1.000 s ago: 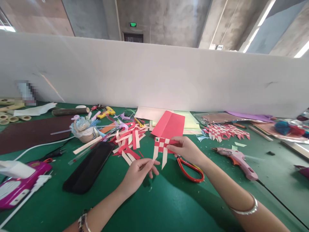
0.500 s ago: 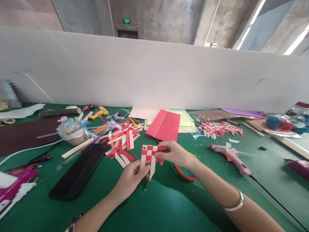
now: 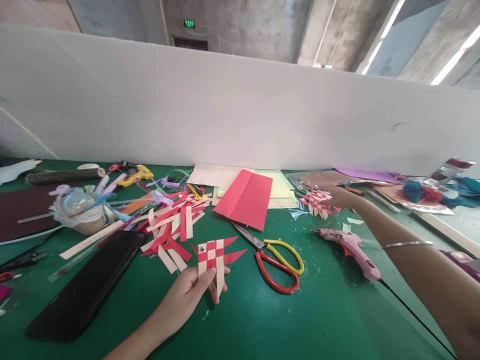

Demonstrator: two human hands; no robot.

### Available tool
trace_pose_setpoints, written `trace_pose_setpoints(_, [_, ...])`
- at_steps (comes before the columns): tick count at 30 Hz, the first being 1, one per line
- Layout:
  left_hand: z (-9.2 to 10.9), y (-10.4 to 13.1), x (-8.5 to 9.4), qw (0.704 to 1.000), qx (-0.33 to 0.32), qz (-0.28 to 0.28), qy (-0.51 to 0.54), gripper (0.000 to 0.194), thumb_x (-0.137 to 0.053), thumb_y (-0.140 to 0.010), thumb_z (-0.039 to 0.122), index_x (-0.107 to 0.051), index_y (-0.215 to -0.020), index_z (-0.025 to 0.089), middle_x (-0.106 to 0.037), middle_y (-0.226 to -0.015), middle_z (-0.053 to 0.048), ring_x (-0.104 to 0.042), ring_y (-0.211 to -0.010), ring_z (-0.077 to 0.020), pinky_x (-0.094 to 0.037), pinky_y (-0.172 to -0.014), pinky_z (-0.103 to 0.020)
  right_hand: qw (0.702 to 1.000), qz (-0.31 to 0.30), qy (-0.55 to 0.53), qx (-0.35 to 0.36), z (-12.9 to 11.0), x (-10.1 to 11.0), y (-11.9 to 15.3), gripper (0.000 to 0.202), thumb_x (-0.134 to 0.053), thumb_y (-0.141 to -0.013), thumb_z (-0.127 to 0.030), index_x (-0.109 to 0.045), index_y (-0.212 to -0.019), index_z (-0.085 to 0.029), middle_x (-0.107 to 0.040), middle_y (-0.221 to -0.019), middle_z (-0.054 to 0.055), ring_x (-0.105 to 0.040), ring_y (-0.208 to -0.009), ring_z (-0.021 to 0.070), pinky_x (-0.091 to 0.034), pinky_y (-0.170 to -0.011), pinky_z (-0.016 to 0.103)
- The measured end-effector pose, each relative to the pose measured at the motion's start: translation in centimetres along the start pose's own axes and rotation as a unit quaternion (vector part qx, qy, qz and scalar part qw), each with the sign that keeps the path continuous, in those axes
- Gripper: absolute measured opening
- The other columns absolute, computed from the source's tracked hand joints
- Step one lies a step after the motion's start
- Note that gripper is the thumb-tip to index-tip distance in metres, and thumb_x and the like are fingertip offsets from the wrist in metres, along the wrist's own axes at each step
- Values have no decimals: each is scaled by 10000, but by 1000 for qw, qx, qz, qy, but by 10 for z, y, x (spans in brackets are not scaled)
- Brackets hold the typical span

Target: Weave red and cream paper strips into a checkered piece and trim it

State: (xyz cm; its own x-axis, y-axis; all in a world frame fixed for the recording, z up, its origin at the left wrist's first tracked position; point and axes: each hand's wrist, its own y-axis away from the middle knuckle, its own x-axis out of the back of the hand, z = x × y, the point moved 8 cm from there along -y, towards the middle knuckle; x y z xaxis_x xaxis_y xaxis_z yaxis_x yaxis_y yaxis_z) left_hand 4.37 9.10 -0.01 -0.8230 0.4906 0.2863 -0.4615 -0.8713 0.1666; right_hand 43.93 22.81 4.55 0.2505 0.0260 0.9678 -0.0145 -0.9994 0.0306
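Apparently near done, checks woven and eye on, the paper fish sits pinched in the left hand above the table, loose strips unused, right hand at other woven pieces, grip unclear.

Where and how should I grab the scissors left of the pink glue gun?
Best, I'd say, by the red and yellow handles, coming from the near right: the scissors lie with those toward you, while the blades point away, toward the red paper.
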Motion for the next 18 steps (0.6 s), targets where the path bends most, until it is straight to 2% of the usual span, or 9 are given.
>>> trace_pose_setpoints(1, [0, -1, 0, 1000, 3, 0, -2, 522, -349, -860, 516, -610, -540, 196, -652, -681, -60, -580, -926, -237, -421, -885, -310, 1000, -20, 5, -5, 11, -10, -2, 253, -555, -832, -260, -567, -1070, -175, -537, -1176, 105, -531, -1023, 195, -427, -866, 363])
trace_pose_setpoints(4, [1, -3, 2, 1000, 8, 6, -10, 519, -353, -853, 521, -601, -523, 206, -632, -606, -46, -590, -870, -223, -419, -874, -287, 998, -66, 13, -10, 26, -37, -7, 227, -475, -884, -319, -570, -1054, -203, -554, -1134, 64, -557, -938, 153, -473, -817, 350])
trace_pose_setpoints(8, [-4, -5, 6, 1000, 11, 13, -20, 511, -344, -865, 503, -597, -533, 207, -657, -674, -34, -588, -826, -205, -427, -836, -257, 996, -80, 17, -29, 36, -49, -12, 231, -483, -880, -316, -569, -1046, -180, -567, -1095, 66, -564, -920, 155, -478, -796, 348])
trace_pose_setpoints(12, [-10, -4, 8, 999, 30, 15, -18, 486, -342, -873, 481, -616, -583, 205, -641, -631, -14, -579, -637, -172, -442, -787, -263, 996, -76, 0, -45, 45, -43, -11, 250, -433, -900, -342, -594, -993, -176, -580, -1053, 57, -570, -904, 149, -476, -785, 316])
trace_pose_setpoints(14, [-10, -4, 9, 999, 31, 16, -21, 489, -335, -876, 484, -631, -605, 204, -630, -610, -12, -574, -622, -172, -440, -793, -267, 997, -63, -20, -50, 48, -36, -11, 243, -436, -900, -339, -596, -986, -178, -587, -1037, 54, -577, -876, 141, -484, -758, 297])
trace_pose_setpoints(16, [-10, -4, 9, 999, 28, 16, -25, 507, -316, -879, 495, -646, -625, 205, -618, -587, -10, -571, -617, -172, -432, -816, -273, 997, -19, -45, -59, 53, -22, -12, 253, -423, -905, -341, -598, -977, -173, -593, -1014, 51, -584, -843, 130, -492, -728, 280])
trace_pose_setpoints(18, [-10, -5, 9, 999, 28, 16, -28, 528, -307, -879, 505, -641, -602, 204, -619, -589, -14, -572, -627, -173, -423, -844, -277, 991, 81, -71, -73, 59, 2, -13, 248, -446, -894, -334, -609, -922, -150, -612, -928, 41, -591, -763, 108, -497, -676, 258])
